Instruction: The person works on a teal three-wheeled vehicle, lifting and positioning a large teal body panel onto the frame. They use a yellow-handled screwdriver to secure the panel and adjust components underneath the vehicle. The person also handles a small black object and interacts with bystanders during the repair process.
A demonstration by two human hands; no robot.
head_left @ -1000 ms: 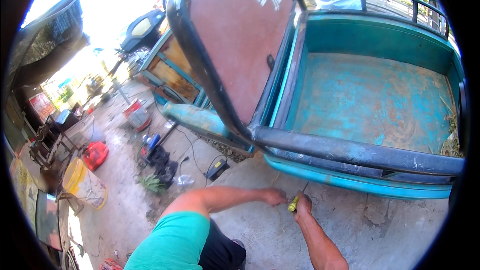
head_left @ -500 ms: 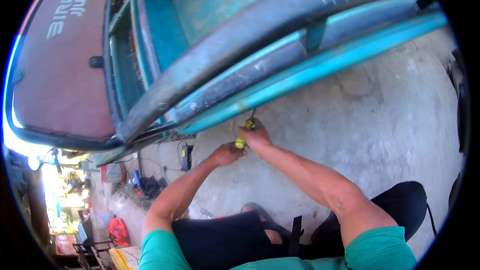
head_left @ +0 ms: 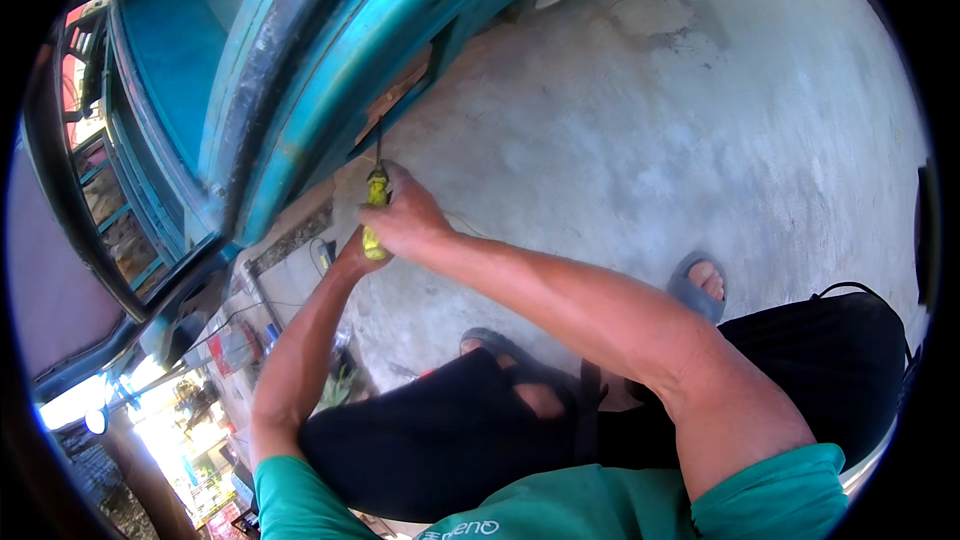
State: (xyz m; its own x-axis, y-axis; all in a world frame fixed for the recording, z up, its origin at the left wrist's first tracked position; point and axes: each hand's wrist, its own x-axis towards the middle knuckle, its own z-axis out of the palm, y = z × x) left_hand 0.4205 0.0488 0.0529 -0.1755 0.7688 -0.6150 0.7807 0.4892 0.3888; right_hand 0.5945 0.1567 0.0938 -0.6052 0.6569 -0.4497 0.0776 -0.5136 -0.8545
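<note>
A screwdriver (head_left: 373, 242) with a yellow-green handle and thin dark shaft points up toward the underside of a teal vehicle body (head_left: 305, 125). My right hand (head_left: 412, 218) is closed round the upper part of the handle. Below it my left hand (head_left: 355, 255) is closed at the handle's butt end, its fingers partly hidden behind the right hand. The shaft's tip is by the body's lower edge; I cannot tell whether it touches anything there.
A dark curved rail and maroon panel (head_left: 65, 250) of the vehicle stand at the left. Concrete floor (head_left: 620, 140) stretches to the right. My sandalled feet (head_left: 700, 285) are below. Cables and a red-and-white box (head_left: 233, 345) lie at the lower left.
My view has turned, so the vehicle sits farther left and more floor shows. Both hands stay on the screwdriver, now closer together and nearer the body's lower edge.
</note>
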